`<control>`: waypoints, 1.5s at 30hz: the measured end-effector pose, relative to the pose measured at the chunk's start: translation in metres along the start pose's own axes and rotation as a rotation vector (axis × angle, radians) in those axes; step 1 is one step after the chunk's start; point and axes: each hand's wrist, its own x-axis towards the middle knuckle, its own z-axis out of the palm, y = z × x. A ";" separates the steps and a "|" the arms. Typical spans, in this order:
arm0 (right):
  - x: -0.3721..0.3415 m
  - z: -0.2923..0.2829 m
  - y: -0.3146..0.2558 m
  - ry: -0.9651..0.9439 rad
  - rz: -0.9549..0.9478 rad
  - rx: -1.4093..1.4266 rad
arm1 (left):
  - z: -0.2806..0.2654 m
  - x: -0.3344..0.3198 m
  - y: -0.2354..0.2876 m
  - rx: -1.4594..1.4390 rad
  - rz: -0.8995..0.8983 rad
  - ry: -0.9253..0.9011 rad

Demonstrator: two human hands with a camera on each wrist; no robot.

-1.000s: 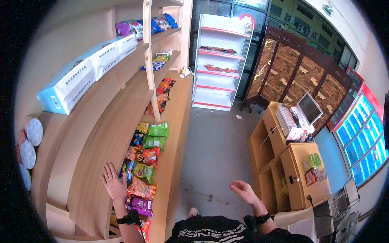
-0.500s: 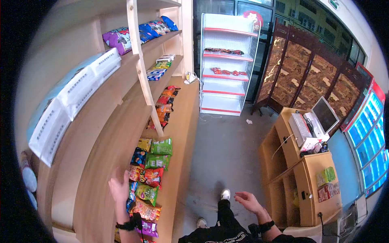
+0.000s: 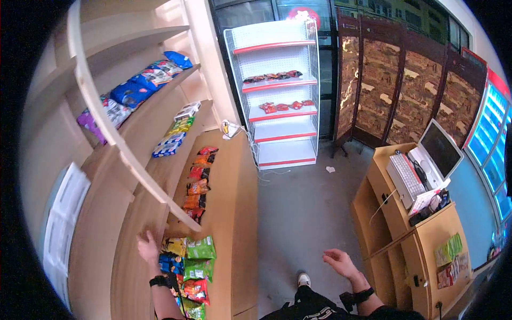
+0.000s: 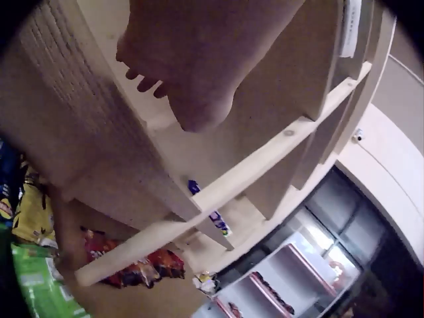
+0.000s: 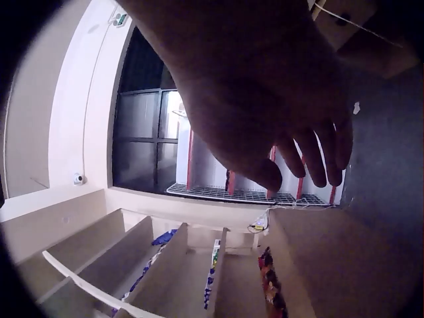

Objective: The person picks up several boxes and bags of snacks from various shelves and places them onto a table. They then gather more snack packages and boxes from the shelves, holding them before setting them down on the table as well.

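In the head view the left hand (image 3: 148, 248) is over the edge of a wooden shelf board, beside bagged snacks in green (image 3: 199, 269) and yellow (image 3: 174, 246). Whether it touches the board I cannot tell. The left wrist view shows that hand (image 4: 192, 73) dark, its fingers loosely extended and nothing in them. Over the grey floor, the right hand (image 3: 341, 262) hangs in the air, fingers relaxed and slightly bent. It is empty in the right wrist view too, where the hand (image 5: 265, 99) covers part of a white rack (image 5: 212, 162).
A wooden upright (image 3: 128, 160) crosses the shelving at left. Orange and red packets (image 3: 198, 186) lie on the lower ledge. Ahead stands a white rack (image 3: 282, 130), with a folding screen (image 3: 381, 80) beside it. A wooden desk (image 3: 442, 234) with a laptop (image 3: 441, 149) is at right.
The view has moved forward along the shelves, bringing the rack and upright nearer. The left hand has shifted along the shelf towards the upright. The right hand remains empty over the floor.
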 end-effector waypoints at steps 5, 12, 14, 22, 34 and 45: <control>0.040 -0.033 0.013 0.020 0.020 0.013 | 0.004 0.018 -0.013 0.417 -0.300 -0.126; 0.081 -0.038 -0.005 0.041 0.041 0.021 | 0.014 0.022 -0.015 0.574 -0.375 -0.152; 0.098 -0.031 -0.010 -0.004 0.055 0.042 | 0.014 0.023 -0.014 0.573 -0.399 -0.146; 0.182 0.000 -0.053 -0.174 0.020 -0.018 | 0.002 0.015 -0.007 0.517 -0.371 -0.169; 0.309 0.008 -0.114 -0.280 0.097 -0.055 | 0.019 -0.001 -0.046 0.506 -0.259 -0.016; 0.456 0.143 -0.219 -0.665 -0.174 -0.207 | 0.001 -0.003 0.001 0.448 -0.294 -0.045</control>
